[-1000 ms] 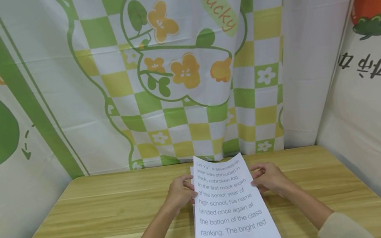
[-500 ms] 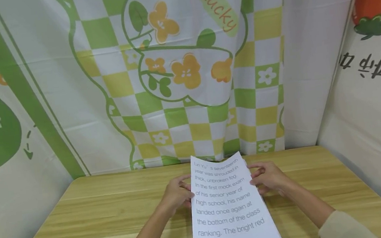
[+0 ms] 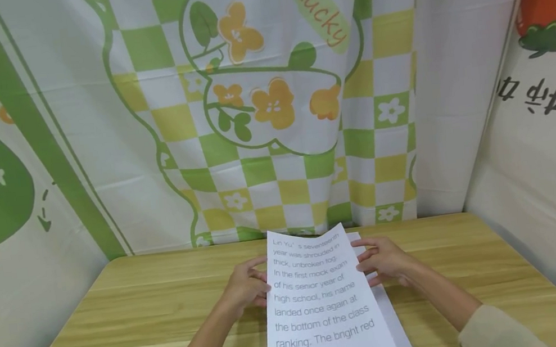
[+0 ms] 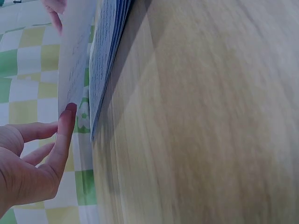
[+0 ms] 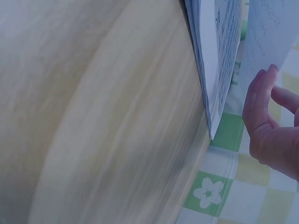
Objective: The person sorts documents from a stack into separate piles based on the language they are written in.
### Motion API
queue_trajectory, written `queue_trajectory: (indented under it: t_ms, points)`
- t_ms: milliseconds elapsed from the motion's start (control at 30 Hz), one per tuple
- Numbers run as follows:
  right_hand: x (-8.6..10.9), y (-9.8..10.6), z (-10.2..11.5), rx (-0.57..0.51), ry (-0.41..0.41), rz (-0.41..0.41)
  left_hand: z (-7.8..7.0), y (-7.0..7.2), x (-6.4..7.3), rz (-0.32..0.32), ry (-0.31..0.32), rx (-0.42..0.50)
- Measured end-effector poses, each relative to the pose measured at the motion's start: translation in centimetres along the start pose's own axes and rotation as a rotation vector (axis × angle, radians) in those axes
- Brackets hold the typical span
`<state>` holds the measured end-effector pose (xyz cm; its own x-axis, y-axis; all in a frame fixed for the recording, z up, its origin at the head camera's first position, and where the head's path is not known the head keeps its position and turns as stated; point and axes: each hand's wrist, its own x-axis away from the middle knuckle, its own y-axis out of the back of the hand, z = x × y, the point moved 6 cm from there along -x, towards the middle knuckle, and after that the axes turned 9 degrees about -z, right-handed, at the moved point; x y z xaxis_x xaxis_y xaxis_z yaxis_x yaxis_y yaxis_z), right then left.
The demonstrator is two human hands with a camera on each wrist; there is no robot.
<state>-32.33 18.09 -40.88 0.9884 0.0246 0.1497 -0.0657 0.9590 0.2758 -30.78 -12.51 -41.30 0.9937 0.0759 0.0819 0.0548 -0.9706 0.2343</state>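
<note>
A sheet of paper [image 3: 317, 305] printed with large English text is held up by its two side edges, its far end bowed into a dip. My left hand [image 3: 243, 286] pinches the left edge between thumb and fingers, as the left wrist view also shows on the hand [image 4: 35, 168]. On the right edge, my right hand [image 3: 386, 261] does the same, its fingertips against the paper in the right wrist view. Beneath lies a stack of printed sheets [image 3: 402, 341], mostly covered in the head view. Both wrist views show a gap between the raised sheet and the stack [image 5: 219, 60].
The wooden table [image 3: 160, 316] carries the stack near its middle. Behind its far edge hangs a checked green and yellow curtain [image 3: 269, 185]. Printed cloths close off the left side [image 3: 62, 298] and the right side [image 3: 527, 170].
The raised sheet has shifted left with both hands, the left hand more than the right. A strip of the stack now shows along the sheet's right side.
</note>
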Motion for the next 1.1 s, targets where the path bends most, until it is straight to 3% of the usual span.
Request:
queue_trajectory:
  t_ms: [667,1100]
  points:
    - [-0.5,-4.9,0.9,-0.035,-0.026,0.082,1.5,5.0,-0.1,-0.065,0.016,0.012]
    - [-0.4,-7.9,1.4,-0.042,-0.015,0.169,2.4,8.5,0.3,-0.062,0.012,0.036]
